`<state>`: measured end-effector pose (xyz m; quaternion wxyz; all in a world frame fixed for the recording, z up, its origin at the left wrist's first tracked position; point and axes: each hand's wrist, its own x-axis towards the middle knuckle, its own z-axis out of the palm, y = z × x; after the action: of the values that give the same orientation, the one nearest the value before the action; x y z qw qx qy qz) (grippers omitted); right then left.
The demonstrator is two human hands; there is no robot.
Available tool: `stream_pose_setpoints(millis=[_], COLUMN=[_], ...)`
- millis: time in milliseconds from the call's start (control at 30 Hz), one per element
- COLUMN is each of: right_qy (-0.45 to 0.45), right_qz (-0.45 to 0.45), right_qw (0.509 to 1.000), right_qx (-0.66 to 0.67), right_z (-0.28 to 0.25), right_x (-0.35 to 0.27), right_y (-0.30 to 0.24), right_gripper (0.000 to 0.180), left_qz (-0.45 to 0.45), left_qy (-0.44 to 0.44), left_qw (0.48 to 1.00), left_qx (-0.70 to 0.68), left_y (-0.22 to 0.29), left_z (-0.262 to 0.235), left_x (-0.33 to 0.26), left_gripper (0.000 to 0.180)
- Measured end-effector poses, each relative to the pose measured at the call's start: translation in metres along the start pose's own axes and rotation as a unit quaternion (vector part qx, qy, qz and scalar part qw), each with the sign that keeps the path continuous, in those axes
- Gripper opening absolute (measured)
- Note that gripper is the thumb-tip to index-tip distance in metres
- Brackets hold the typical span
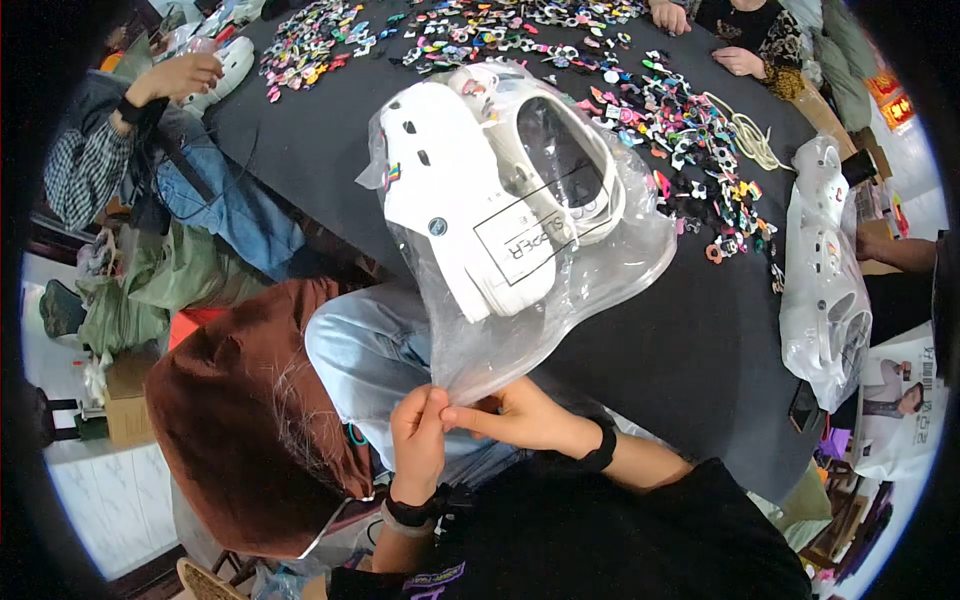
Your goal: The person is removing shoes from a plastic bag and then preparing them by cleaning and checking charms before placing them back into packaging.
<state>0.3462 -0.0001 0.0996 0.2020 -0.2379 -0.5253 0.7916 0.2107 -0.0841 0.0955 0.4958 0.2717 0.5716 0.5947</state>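
Note:
A clear plastic bag (610, 285) with printing on it lies on the black-covered table in front of me. Inside are a pair of white clogs: the left clog (450, 170) shows its holed upper and small charms, and the other clog (606, 180) shows its dark opening and heel strap. My left hand (418, 432) pinches the gathered near edge of the bag. Close beside it, my right hand (522, 415) has thumb and fingers closed on the same edge. Some of the right fingers are hidden behind the plastic.
Heaps of small colourful shoe charms (690, 135) cover the table's far side. Another bag of white clogs (825, 270) lies at the right, near a phone (804, 406). A coiled cream cord (745, 135) lies by the charms. Co-workers' hands (180, 78) show at left and far right.

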Motion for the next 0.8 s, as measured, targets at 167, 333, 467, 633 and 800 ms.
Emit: stream_pose_setpoints(millis=[167,333,467,633,800], right_qy=[0.038,0.155,0.269,0.329,0.373], right_qz=[-0.009,-0.059,-0.058,-0.114,-0.128], right_qw=[0.996,0.966,0.931,0.908,0.893], right_qx=[0.076,0.2,0.238,0.232,0.216], right_z=[0.01,-0.009,-0.04,-0.086,-0.107], right_x=[-0.004,-0.013,-0.031,-0.065,-0.081], right_y=[0.011,0.0,-0.03,-0.048,-0.057], right_gripper=[0.017,0.01,0.018,0.025,0.021], left_qz=[0.01,0.036,0.0,0.004,0.042], left_qy=[-0.008,-0.016,0.074,0.051,-0.015], left_qw=[0.988,0.972,0.965,0.947,0.936], left_qx=[-0.157,-0.232,-0.251,-0.318,-0.35], left_y=[-0.01,-0.004,0.007,0.007,0.006], left_z=[-0.001,-0.013,-0.027,-0.042,-0.055], left_x=[0.0,0.01,0.023,0.042,0.051], left_gripper=[0.026,0.02,0.035,0.044,0.036])
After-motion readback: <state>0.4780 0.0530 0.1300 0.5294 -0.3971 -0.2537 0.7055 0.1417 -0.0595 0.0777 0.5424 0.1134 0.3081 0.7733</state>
